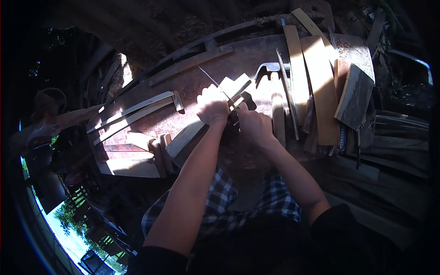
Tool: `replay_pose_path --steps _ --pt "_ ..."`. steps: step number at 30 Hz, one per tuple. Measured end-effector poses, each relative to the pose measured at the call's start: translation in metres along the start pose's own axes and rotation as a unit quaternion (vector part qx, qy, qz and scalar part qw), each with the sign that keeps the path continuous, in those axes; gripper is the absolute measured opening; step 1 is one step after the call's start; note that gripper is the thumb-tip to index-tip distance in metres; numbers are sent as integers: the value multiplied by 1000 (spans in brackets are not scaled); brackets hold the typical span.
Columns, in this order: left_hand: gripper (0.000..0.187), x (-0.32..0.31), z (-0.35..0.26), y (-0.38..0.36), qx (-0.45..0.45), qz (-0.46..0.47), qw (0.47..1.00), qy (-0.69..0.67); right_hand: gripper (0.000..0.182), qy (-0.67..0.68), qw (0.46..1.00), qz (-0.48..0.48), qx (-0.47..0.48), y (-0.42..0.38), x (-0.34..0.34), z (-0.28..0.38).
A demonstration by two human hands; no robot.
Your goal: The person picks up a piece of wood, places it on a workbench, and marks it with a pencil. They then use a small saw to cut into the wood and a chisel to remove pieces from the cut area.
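Note:
My left hand [213,106] is closed over a length of wood [184,138] that lies slanting across the bench, its pale far end [239,84] showing beyond the knuckles. A thin, straight strip [208,75] with a narrow tip sticks out past my left fingers, up and to the left. Close beside it, my right hand [254,123] is closed, thumb up, near the join of the wood and a small dark piece [248,101]. What sits in my right fingers I cannot tell. Right of that hand lies a claw hammer [277,107], handle toward me.
Several boards [321,87] and a greyish wood block [355,98] crowd the bench's right side. Left lie two long strips meeting at a short crosspiece [178,101], and wooden blocks [130,165] near the front edge. A long wooden strip [192,64] lies along the back.

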State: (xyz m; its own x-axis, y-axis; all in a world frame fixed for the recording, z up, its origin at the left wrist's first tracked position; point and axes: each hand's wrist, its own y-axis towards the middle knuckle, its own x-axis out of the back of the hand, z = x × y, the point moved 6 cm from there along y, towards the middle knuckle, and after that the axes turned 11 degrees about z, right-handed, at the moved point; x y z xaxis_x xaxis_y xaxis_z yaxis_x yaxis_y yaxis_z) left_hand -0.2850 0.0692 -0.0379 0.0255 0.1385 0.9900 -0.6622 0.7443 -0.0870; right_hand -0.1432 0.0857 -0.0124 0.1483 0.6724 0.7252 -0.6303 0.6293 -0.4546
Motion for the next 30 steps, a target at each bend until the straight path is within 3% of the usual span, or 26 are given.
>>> replay_pose_path --steps 5,7,10,12,18,22,24,28,30 --pt "10 4 3 0 11 -25 1000 -13 16 -2 996 78 -38 -69 0 -22" --pt "19 1 2 2 9 49 998 -30 18 -16 997 67 -33 -50 -2 -19" --pt "9 13 -1 -2 -21 -42 998 -30 20 -23 999 30 -9 -2 -5 -3" --pt "9 12 1 -2 -16 -49 998 -21 21 -15 1000 9 12 6 -2 3" --pt "8 6 1 0 -7 -46 998 -37 26 -5 996 68 -49 -64 -10 -24" --pt "15 9 1 -2 -5 -19 999 -34 26 -6 998 48 -27 -18 0 -4" --pt "17 8 3 -2 3 -5 999 -42 25 -7 1000 -13 12 9 -4 5" --pt "14 8 1 0 -5 -7 999 -40 25 10 1000 0 10 -32 -6 -8" --pt "13 6 3 1 -2 -4 999 -33 24 9 998 47 -35 -64 -11 -21"
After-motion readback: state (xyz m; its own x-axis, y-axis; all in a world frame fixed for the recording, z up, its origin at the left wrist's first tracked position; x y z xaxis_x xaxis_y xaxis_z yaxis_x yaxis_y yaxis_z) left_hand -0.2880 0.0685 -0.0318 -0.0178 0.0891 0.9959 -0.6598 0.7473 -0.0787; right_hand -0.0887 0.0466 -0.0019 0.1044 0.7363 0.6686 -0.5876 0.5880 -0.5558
